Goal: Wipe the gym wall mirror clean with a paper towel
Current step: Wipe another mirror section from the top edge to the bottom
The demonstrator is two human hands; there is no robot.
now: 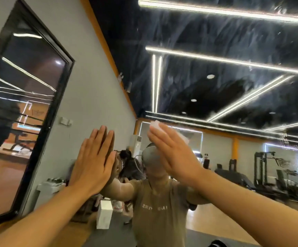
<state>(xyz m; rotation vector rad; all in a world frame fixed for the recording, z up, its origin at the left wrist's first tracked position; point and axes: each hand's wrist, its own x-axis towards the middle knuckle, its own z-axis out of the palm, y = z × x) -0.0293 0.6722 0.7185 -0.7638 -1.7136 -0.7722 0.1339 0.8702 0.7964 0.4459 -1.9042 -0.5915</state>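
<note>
I press my left hand [93, 163] flat against the wall mirror [215, 86], fingers straight, to brace myself. My right hand [171, 154] lies flat too, pinning the paper towel [156, 126] to the glass at about head height; only its top edge and a corner show past my fingers. Cloudy streaks and smears cover the glass above my hands, so I judge the wiping is under way, with most of the upper mirror left to do.
</note>
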